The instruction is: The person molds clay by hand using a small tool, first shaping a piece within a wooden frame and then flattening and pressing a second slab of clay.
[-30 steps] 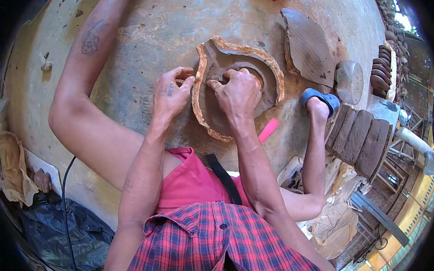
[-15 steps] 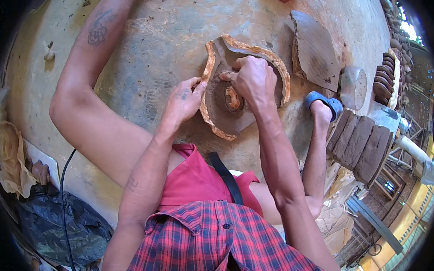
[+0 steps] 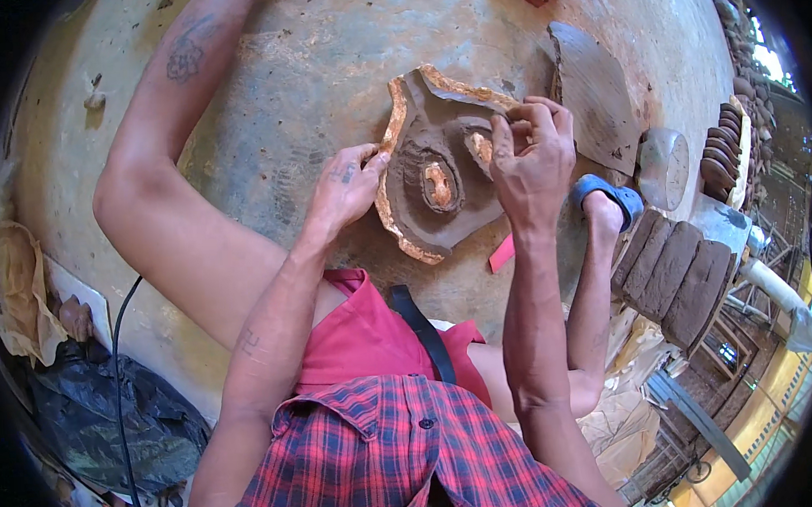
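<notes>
1. The round concrete surface (image 3: 264, 106) fills most of the view (dusty, stained with clay), with the person's bare legs folded across it.
2. The clay mould piece (image 3: 439, 175) lies near the middle of that surface, a brown slab with a ragged orange-crusted rim, a raised ridge, and a small oval hollow holding a pale orange lump. It looks damp and soft in the middle, dry and crumbly at the edge.
3. A darker clay slab (image 3: 598, 91) lies at two o'clock from it, and a stack of clay blocks (image 3: 674, 273) at four o'clock.
4. The right hand (image 3: 533, 157) sits at the piece's three o'clock edge, fingers bunched together, pinching at the clay ridge.
5. The left hand (image 3: 344, 188) steadies the nine o'clock rim, fingers loosely apart, thumb and fingertips touching the crust.
6. Risk, as I judge it: too hard a pinch could tear the soft ridge, and pressure on the brittle rim could flake it off.
</notes>
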